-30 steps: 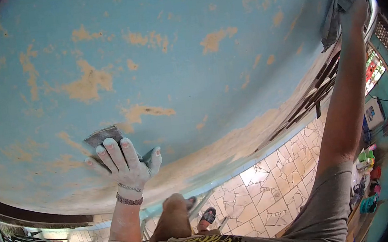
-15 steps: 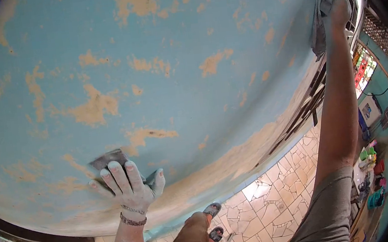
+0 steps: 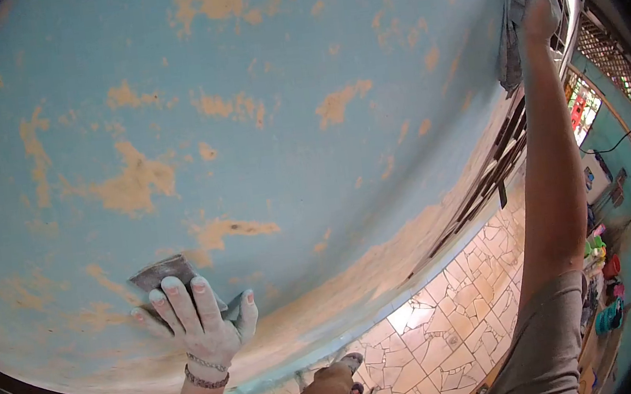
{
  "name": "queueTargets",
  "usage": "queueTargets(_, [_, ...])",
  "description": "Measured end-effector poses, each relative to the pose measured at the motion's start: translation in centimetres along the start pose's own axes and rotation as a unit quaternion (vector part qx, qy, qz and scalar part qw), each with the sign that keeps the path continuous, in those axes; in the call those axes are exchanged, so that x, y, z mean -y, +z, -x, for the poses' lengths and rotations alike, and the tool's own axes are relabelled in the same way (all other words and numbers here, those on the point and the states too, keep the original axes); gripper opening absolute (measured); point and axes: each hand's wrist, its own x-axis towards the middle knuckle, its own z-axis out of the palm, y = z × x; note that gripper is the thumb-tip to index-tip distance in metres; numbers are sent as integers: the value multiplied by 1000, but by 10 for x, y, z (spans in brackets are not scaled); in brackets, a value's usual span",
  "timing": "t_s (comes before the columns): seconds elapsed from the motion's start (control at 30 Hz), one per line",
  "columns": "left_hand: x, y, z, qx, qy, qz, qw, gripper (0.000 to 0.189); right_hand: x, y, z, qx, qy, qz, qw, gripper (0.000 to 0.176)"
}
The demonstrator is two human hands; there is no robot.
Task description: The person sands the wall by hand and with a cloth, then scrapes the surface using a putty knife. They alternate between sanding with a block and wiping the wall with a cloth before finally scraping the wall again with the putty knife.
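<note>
My left hand (image 3: pixel 203 319), coated in pale dust and wearing a bracelet, presses a dark grey piece of sandpaper (image 3: pixel 161 272) against the wall (image 3: pixel 274 170). The fingers lie over the sheet, and its far edge sticks out past the fingertips. The wall is blue with tan patches where the paint is worn. At the upper right, my right hand (image 3: pixel 541 12) grips a bunched grey cloth (image 3: pixel 515 3), which hangs down along the wall's edge. My right arm is stretched far out, and part of that hand's fingers is hidden in the cloth.
Below lies a floor of irregular pale tiles (image 3: pixel 438 315), with my feet on it. Dark strips (image 3: pixel 494 161) run near the wall's right side. Several colourful items, among them a turquoise basket (image 3: pixel 608 317), stand at the right. A lattice (image 3: pixel 615 62) shows above them.
The view has shifted slightly, so the wall patches and both hands appear a little farther left. My left hand still presses the sandpaper and my right hand still holds the cloth.
</note>
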Motion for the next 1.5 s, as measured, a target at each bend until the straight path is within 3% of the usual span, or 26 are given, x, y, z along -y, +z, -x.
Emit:
queueTargets(0.13, [1,3,1,-12,11,-14,1000,88,20,0,-1,14,94,-8,995,30])
queueTargets(0.27, [1,3,-1,-23,6,-23,999,90,21,-14,-11,28,202,-113,972,27])
queueTargets(0.37, [-1,3,2,-27,-2,-26,999,92,7,-30,-20,68,205,-163,963,26])
queueTargets(0.5, [0,3,1,-27,-1,-37,999,93,-2,-34,-21,23,217,-132,967,27])
queueTargets(0.67, [0,6,9,-17,-25,-21,999,94,3,-31,-17,33,242,-168,955,21])
queueTargets(0.8, [0,4,1,-19,-10,-35,999,95,-18,-30,-24,75,187,-211,957,24])
queueTargets(0.83, [-1,2,1,-17,-13,-38,999,94,-5,-26,-17,49,212,-154,964,26])
queueTargets(1.0, [1,3,-3,-19,-4,-55,998,91,-35,-47,-51,218,217,-195,931,24])
queueTargets(1.07, [2,5,-3,-22,1,-62,998,91,11,-31,-28,227,226,-212,923,30])
queueTargets(1.27, [1,7,-4,-24,0,-58,998,87,71,-22,21,196,137,-185,953,26])
queueTargets(1.3, [1,6,-4,-27,0,-55,998,86,72,-32,30,176,141,-179,958,25])
queueTargets(1.37, [-1,4,-4,-25,-2,-47,999,85,52,-56,44,100,239,-123,958,23])
queueTargets(1.43, [-1,3,-5,-22,-6,-36,999,85,47,-75,97,57,204,-34,977,21])
queueTargets(1.47, [0,3,-5,-25,-6,-34,999,85,24,-92,132,83,43,128,987,21])
queueTargets(1.5, [0,3,-5,-29,-6,-30,999,85,40,-95,173,96,56,166,980,21])
